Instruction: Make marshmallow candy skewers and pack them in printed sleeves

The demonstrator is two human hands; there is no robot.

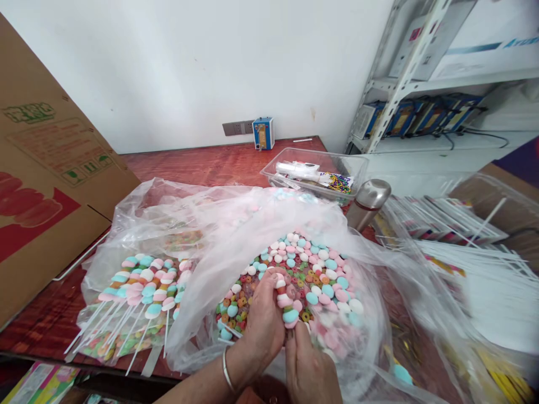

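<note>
My left hand [264,314], with a bangle on the wrist, is closed around the upper side of a candy skewer [290,316] strung with pink, white and blue marshmallows and fruit-coloured gummy rings. Just below it, my right hand [310,362] pinches at the skewer's lower end; its stick is hidden by the fingers. Both hands are over an open plastic bag [202,294] of loose marshmallows [327,290] and gummy rings [309,276]. To the left, several finished-looking marshmallow skewers [143,280] lie in a pile, their white sticks pointing toward me.
A cardboard box [54,151] stands at the left. Behind the bag are a see-through bin [273,171], a steel flask [369,203] and a small blue device [263,133]. White sticks [484,275] and packaging lie right, below a metal shelf [396,84].
</note>
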